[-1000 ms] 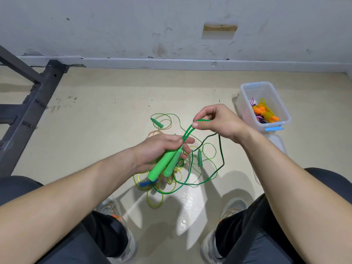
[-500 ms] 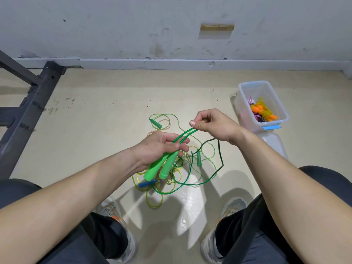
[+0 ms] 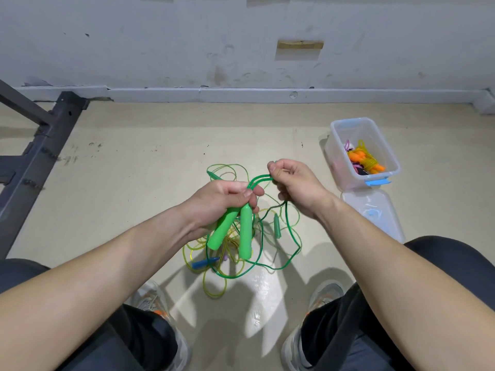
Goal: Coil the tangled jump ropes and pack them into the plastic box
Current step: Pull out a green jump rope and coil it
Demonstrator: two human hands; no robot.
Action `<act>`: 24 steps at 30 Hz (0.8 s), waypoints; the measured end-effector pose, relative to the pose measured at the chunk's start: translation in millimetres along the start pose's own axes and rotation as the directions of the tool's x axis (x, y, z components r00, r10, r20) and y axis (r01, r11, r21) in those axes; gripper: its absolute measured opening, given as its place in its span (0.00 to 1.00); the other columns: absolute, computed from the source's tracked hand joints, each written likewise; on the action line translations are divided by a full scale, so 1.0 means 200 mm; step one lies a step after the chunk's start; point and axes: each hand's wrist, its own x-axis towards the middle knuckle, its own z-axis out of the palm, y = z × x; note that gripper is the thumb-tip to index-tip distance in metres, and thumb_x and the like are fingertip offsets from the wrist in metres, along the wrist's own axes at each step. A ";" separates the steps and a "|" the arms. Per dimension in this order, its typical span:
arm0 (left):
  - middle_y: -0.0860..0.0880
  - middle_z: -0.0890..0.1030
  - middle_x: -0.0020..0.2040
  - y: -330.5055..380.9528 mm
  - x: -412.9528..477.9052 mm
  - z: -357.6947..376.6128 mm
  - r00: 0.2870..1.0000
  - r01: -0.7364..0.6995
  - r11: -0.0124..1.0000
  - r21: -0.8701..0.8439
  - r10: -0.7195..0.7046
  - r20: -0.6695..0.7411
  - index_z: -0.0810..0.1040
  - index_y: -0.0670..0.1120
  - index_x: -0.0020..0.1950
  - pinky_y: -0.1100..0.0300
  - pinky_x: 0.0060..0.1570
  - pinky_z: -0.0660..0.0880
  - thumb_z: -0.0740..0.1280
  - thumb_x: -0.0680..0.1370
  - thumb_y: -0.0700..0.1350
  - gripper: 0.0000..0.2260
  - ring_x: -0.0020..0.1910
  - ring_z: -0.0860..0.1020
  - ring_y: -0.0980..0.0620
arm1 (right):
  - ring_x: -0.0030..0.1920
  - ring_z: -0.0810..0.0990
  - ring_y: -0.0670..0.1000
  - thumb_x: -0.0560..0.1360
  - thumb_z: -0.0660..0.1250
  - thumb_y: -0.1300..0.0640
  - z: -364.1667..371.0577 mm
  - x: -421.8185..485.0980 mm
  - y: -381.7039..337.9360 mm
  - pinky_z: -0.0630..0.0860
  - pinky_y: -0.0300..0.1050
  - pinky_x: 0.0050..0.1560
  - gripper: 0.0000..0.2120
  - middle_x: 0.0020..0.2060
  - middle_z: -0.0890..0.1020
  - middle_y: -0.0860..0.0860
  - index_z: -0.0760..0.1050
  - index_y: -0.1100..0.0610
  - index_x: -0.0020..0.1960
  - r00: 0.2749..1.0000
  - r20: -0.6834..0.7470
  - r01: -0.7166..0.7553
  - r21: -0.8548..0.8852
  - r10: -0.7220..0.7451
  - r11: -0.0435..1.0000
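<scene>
Drawing a doubled length of green cord short between both hands, a person begins winding a jump rope above the floor. The left hand grips the two bright green handles together near their tops, fingers and thumb curled round them. The right hand, closed into a fist, pinches the bend of the cord just beyond the left fingertips.

A second ago the hands were farther apart and the handles slanted side by side toward the left. Now the gap has narrowed, the span of cord is shorter, and the handles hang splayed, one almost straight down. This looks like the first turn of a coil being gathered, with most of the winding yet to do.

The rest of the cord drops from the right hand in a wide slack loop below both hands. It hangs over the tangled pile of yellow-green ropes on the floor; whether it is caught there cannot be told. A blue handle and a paler green handle lie in that pile.

Out to the right of the right hand, the clear plastic box stands open, already holding an orange-handled rope. Its lid lies just nearer the person. A dark metal frame stands far off to the left of the left hand.
</scene>
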 end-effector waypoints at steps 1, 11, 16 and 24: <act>0.51 0.83 0.46 0.01 0.02 -0.02 0.999 -0.025 1.000 -0.010 0.024 -0.046 0.83 0.40 0.41 0.61 0.43 0.76 0.62 0.82 0.35 0.13 0.43 0.80 0.49 | 0.28 0.62 0.47 0.81 0.66 0.52 0.04 -0.02 0.02 0.62 0.41 0.27 0.14 0.26 0.69 0.46 0.72 0.53 0.37 1.000 -0.007 -0.017 0.025 0.017 1.000; 0.49 0.86 0.45 -0.07 0.09 -0.06 0.839 -0.064 0.994 -0.088 0.006 -0.544 0.84 0.43 0.50 0.59 0.36 0.79 0.65 0.83 0.41 0.09 0.42 0.82 0.49 | 0.31 0.74 0.46 0.79 0.58 0.60 0.38 -0.23 0.13 0.70 0.40 0.34 0.10 0.31 0.77 0.47 0.77 0.48 0.50 0.989 -0.021 0.115 -0.524 -0.147 0.844; 0.51 0.86 0.41 -0.10 0.08 -0.02 0.804 -0.070 0.984 -0.163 -0.041 -0.593 0.83 0.40 0.53 0.58 0.37 0.79 0.65 0.83 0.40 0.08 0.37 0.82 0.52 | 0.36 0.74 0.53 0.81 0.60 0.52 0.43 -0.27 0.15 0.69 0.50 0.39 0.09 0.33 0.78 0.53 0.76 0.55 0.48 0.976 0.097 0.213 -0.621 -0.196 0.755; 0.49 0.86 0.50 -0.13 0.10 0.00 0.848 -0.030 0.999 0.022 0.036 -0.529 0.82 0.42 0.52 0.62 0.47 0.78 0.58 0.86 0.45 0.14 0.50 0.83 0.53 | 0.39 0.75 0.55 0.78 0.65 0.51 0.39 -0.22 0.14 0.69 0.48 0.38 0.07 0.34 0.76 0.50 0.78 0.53 0.47 0.974 0.083 0.202 -0.740 -0.211 0.642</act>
